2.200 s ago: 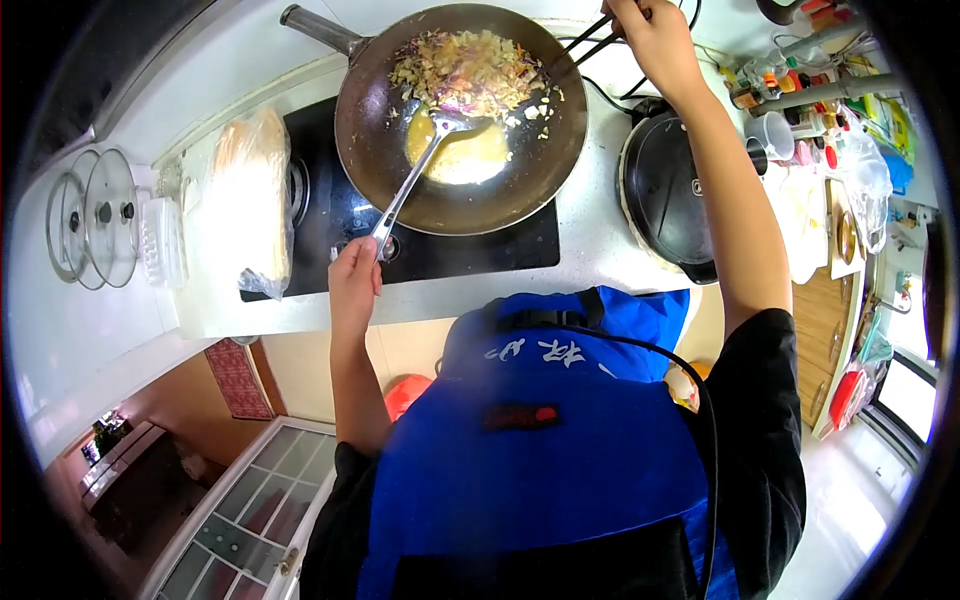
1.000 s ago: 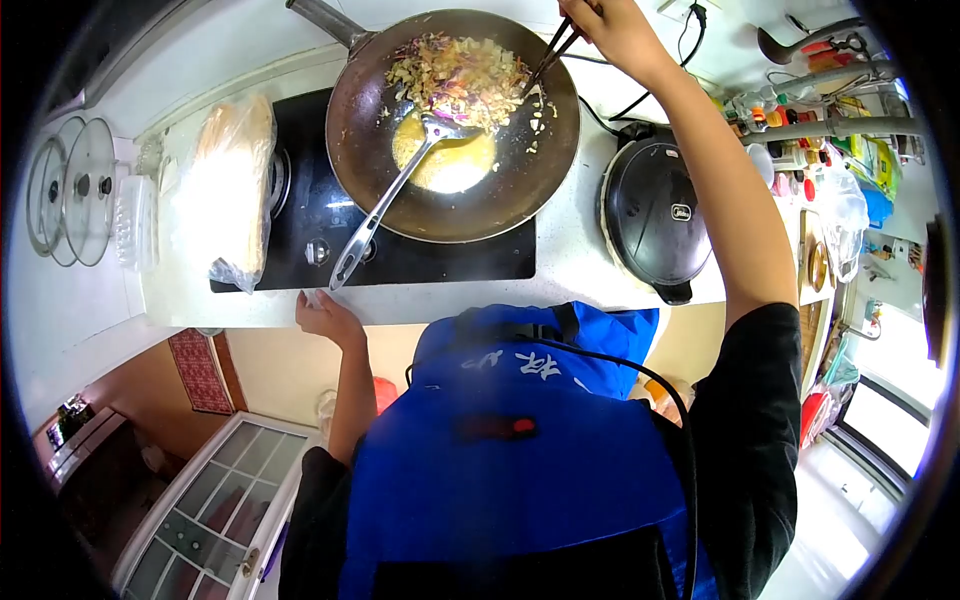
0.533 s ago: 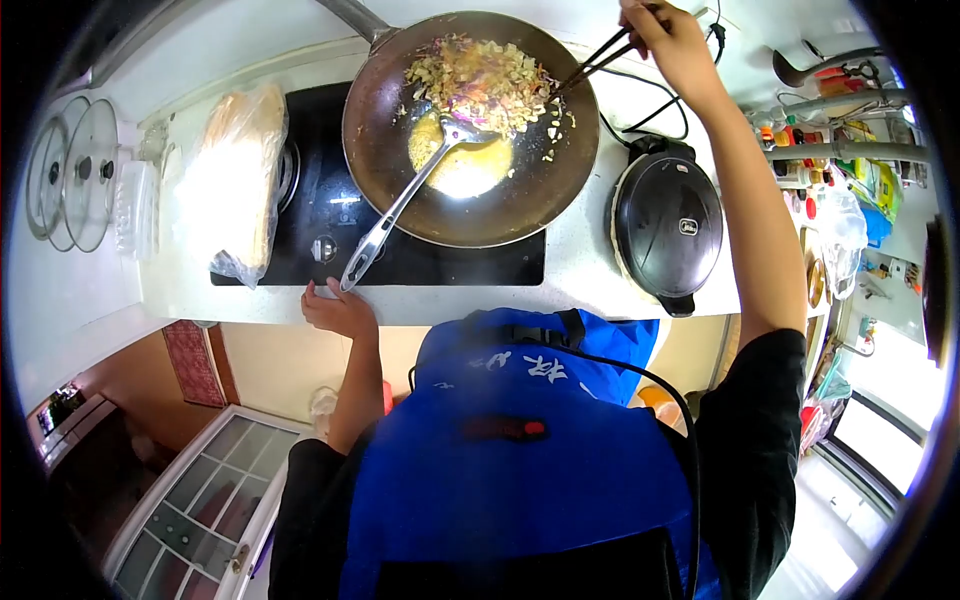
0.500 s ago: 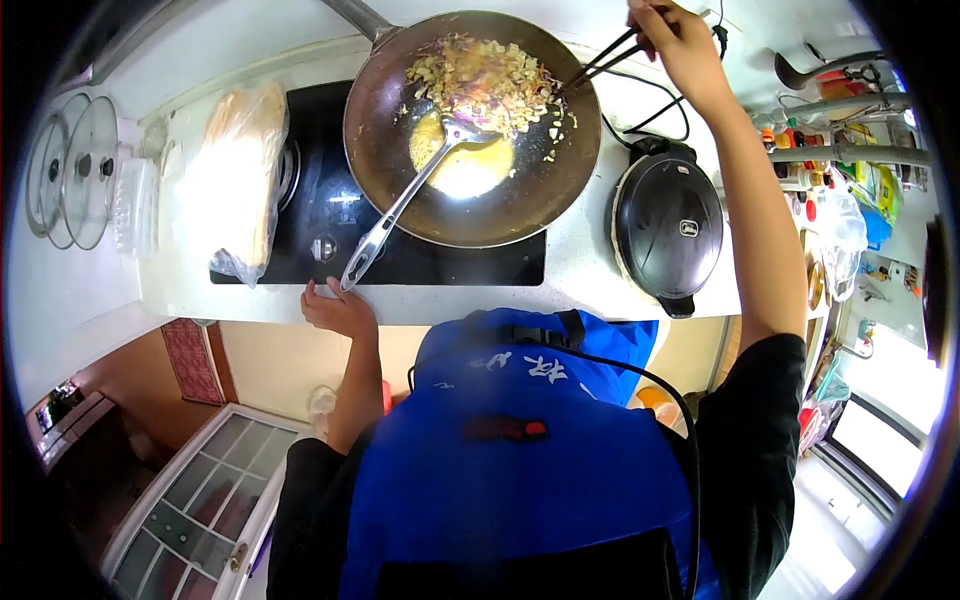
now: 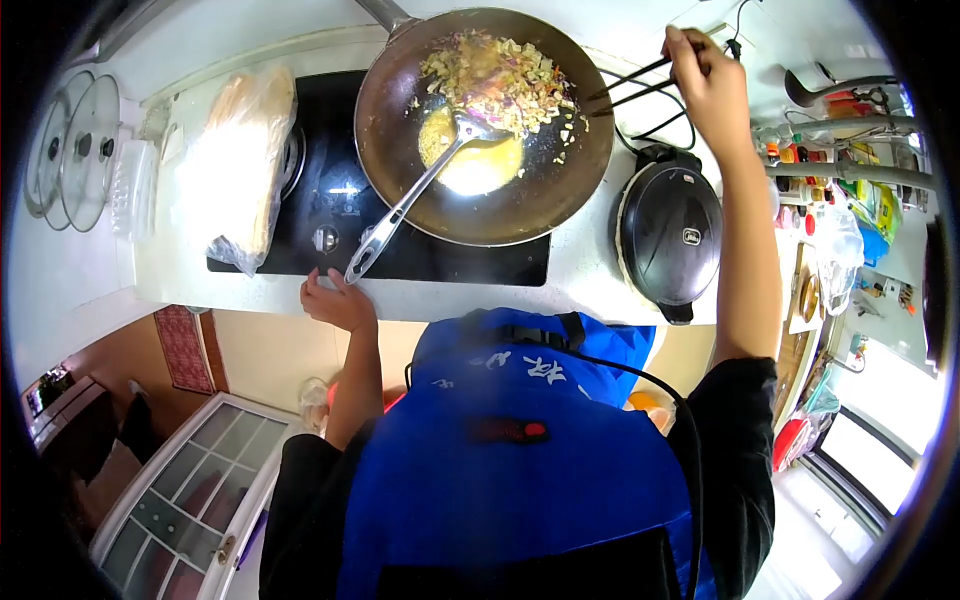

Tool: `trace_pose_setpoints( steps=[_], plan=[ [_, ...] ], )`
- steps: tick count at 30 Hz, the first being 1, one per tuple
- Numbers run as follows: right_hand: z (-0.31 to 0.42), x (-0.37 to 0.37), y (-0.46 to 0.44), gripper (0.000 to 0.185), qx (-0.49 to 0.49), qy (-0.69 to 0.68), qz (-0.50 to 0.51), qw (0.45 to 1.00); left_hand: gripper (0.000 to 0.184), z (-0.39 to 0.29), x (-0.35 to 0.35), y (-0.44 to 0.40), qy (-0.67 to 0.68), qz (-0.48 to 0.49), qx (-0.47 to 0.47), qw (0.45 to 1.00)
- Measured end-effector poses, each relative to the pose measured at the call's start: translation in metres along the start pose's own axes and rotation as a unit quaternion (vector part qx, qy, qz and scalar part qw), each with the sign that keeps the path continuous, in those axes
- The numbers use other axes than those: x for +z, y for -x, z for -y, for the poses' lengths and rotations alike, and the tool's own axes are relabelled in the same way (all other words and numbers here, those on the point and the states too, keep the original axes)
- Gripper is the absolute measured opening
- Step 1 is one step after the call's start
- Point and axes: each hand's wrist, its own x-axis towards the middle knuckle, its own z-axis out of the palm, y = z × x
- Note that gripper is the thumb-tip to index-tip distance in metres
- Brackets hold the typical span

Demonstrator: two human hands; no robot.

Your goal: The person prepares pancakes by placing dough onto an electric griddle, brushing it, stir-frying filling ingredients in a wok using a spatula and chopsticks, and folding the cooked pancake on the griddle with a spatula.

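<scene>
A large wok (image 5: 400, 190) sits on the black cooktop. Chopped vegetables (image 5: 500, 85) fill its far side, and yellow liquid egg (image 5: 500, 160) pools near the middle. Resting in the wok, a metal spatula (image 5: 410, 198) slants its handle over the near rim. My right hand (image 5: 712, 90) grips dark chopsticks (image 5: 640, 85), up and right of the wok, their tips over its right rim. At the counter's front edge, my left hand (image 5: 338, 303) is beside the spatula handle's end, fingers apart and holding nothing.
Right of the wok stands a round black electric griddle (image 5: 670, 230) with its lid down. A bag of long pale food (image 5: 245, 165) lies left on the cooktop (image 5: 470, 262). Glass lids (image 5: 90, 150) hang on the left wall; a ladle (image 5: 800, 90) hangs at right.
My right hand has moved right and down with the chopsticks, whose tips are closer to the wok's right rim. The view has shifted slightly. My left hand stays at the counter edge.
</scene>
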Motion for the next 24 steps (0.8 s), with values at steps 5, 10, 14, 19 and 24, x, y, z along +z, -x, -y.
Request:
trace_pose_setpoints(
  steps=[5,10,14,19,24],
  plan=[
    [0.005,0.034,0.036,0.032,0.023,0.004,0.028,0.999,0.037,-0.001,-0.002,-0.001,0.004,0.002,-0.001,1.0],
    [0.026,0.048,0.048,0.026,0.04,-0.031,-0.143,0.989,0.037,0.001,-0.001,0.001,0.016,-0.013,0.014,1.0],
    [0.027,0.09,0.058,0.015,-0.111,0.003,-0.077,0.991,0.038,0.0,-0.002,0.0,0.013,-0.006,0.011,1.0],
    [0.043,0.097,0.087,0.016,-0.152,0.055,-0.043,0.986,0.039,0.0,-0.001,0.0,0.007,-0.011,0.009,1.0],
    [0.051,0.082,0.12,0.017,-0.13,0.021,-0.043,0.99,0.039,0.003,0.003,0.0,0.004,-0.013,0.006,1.0]
  ],
)
